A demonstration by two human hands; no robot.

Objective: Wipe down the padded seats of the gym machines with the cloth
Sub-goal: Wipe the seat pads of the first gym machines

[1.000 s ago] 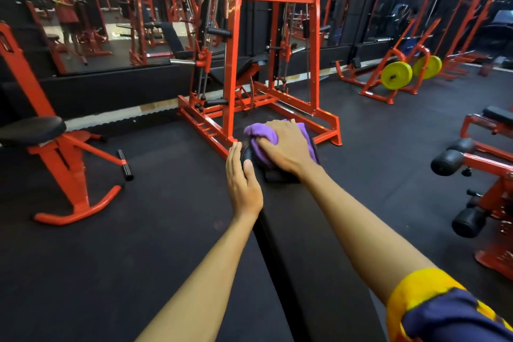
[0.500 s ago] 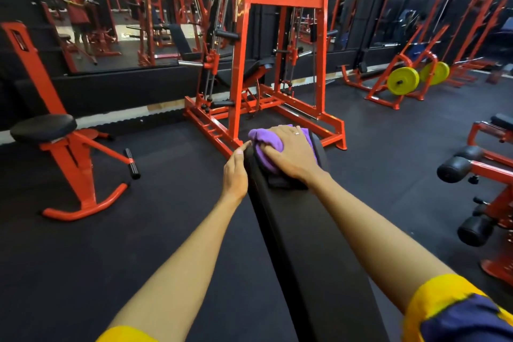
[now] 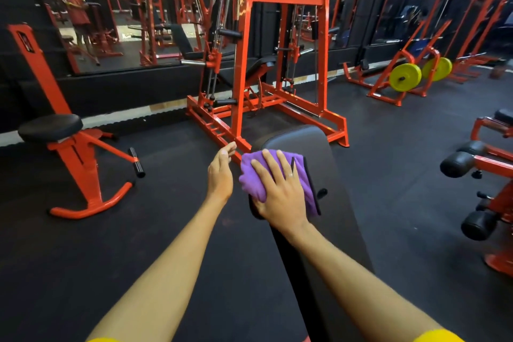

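Right hand (image 3: 281,197) is flat, fingers spread, pressing the purple cloth (image 3: 249,178) onto the black bench pad (image 3: 336,230) near its far end, left hand (image 3: 222,175) loose and empty beside it, so mid-wipe I reckon, next up a firm sweep lengthwise.

Both arms outstretched, left hand (image 3: 220,172) edge-on, loose in mid-air, right hand (image 3: 280,191) palm down, fingers (image 3: 285,164) spread flat

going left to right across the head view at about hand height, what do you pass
round black seat → left hand → purple cloth pressed flat under the right hand → black foam rollers
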